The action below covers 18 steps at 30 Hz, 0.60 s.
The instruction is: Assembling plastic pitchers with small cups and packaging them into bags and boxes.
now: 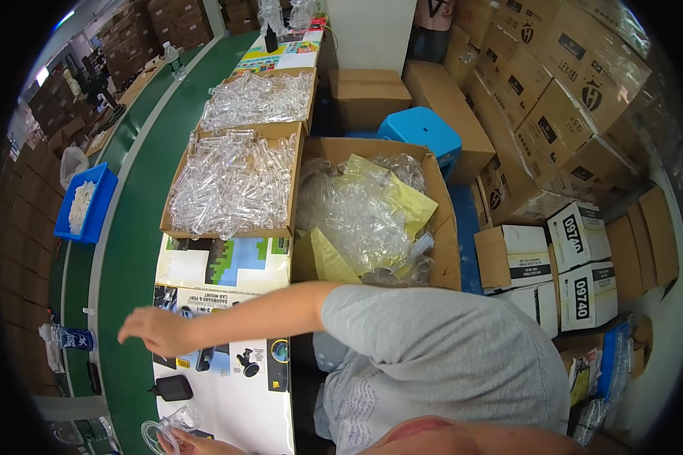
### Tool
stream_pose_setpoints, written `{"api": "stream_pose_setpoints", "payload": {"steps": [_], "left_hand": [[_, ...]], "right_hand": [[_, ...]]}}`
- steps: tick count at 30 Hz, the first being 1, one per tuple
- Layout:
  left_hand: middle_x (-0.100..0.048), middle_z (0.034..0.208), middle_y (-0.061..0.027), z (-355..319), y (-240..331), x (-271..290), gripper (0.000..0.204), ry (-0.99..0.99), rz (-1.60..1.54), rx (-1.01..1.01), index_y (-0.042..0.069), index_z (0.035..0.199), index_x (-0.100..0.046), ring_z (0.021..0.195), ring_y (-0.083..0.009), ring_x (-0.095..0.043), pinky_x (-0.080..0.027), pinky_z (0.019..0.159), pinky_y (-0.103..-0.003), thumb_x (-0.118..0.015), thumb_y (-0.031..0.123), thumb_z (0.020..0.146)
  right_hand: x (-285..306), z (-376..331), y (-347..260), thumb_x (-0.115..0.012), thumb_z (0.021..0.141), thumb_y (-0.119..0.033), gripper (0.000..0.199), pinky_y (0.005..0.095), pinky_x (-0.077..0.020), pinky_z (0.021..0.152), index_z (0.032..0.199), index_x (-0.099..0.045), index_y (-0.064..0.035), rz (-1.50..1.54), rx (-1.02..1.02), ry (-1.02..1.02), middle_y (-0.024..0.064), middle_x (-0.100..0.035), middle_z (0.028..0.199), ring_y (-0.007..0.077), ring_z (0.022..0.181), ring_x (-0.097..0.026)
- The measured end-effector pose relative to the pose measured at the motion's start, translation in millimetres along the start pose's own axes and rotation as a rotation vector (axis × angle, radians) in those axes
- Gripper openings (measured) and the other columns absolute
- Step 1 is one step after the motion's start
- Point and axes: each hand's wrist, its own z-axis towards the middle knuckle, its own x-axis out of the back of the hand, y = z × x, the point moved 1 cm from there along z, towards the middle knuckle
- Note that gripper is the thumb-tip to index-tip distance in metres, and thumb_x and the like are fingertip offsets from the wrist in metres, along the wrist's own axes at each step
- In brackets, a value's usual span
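The left hand's grip is closed on a clear plastic ring, located at the lower edge of the view beside the surface's left border; the hand is partly cut off, so full finger contact cannot be confirmed. The right hand is extended over the left border, fingers loosely spread, with no item visible in it. Brown cartons are stacked high along the right side. A green conveyor belt runs lengthwise to the left of the surface, which is covered with printed card. Right of the surface stands an open carton, filled with crumpled clear plastic bags and yellow sheets. Two shallow cardboard trays sit end to end on the surface: the nearer tray and the farther tray, both heaped with clear tubular pieces. A blue stool stands beyond the open carton, close to its far corner. At the belt's far side is a blue bin containing small white parts. A black bottle with a narrow nozzle lies on the surface between the two hands, touching neither. A clear plastic piece is just beside the ring; whether it is also held cannot be determined.
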Motion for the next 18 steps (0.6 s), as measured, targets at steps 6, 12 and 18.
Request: {"api": "stream_pose_setpoints", "payload": {"steps": [6, 12, 18], "left_hand": [[-0.057, 0.105, -0.0199, 22, -44, -4, 0.048, -0.100, -0.472, -0.974, -0.006, 0.111, -0.050, 0.092, -0.0291, -0.058, -0.048, 0.081, -0.039, -0.071, 0.017, 0.075], [-0.062, 0.099, -0.0178, -6, 2, -8, 0.042, -0.130, 0.472, -0.411, -0.006, 0.103, -0.057, 0.085, -0.0271, -0.062, -0.052, 0.075, -0.035, -0.074, 0.017, 0.072], [-0.062, 0.096, -0.0189, -4, 14, -5, 0.038, -0.252, 0.460, -0.261, -0.005, 0.101, -0.057, 0.084, -0.0275, -0.062, -0.052, 0.072, -0.035, -0.073, 0.015, 0.073]], "right_hand": [[144, -4, -12, -0.050, 0.070, 0.006, 0.041, 0.0345, -0.0451, 0.081, 0.107, -0.054, -0.0093, 0.056, -0.048, 0.155, 0.0097, -0.056, 0.098, 0.0238, 0.091, -0.055], [373, -130, 45, -0.047, 0.073, 0.005, 0.035, 0.0254, -0.0436, 0.075, 0.106, -0.054, -0.0056, -0.455, -0.336, 0.557, 0.0051, -0.058, 0.097, 0.0125, 0.089, -0.055], [595, -313, 73, -0.054, 0.074, 0.000, 0.034, 0.0323, -0.0472, 0.073, 0.107, -0.053, -0.0061, -0.787, -0.604, 1.253, 0.0099, -0.059, 0.099, 0.0195, 0.084, -0.056]]}}
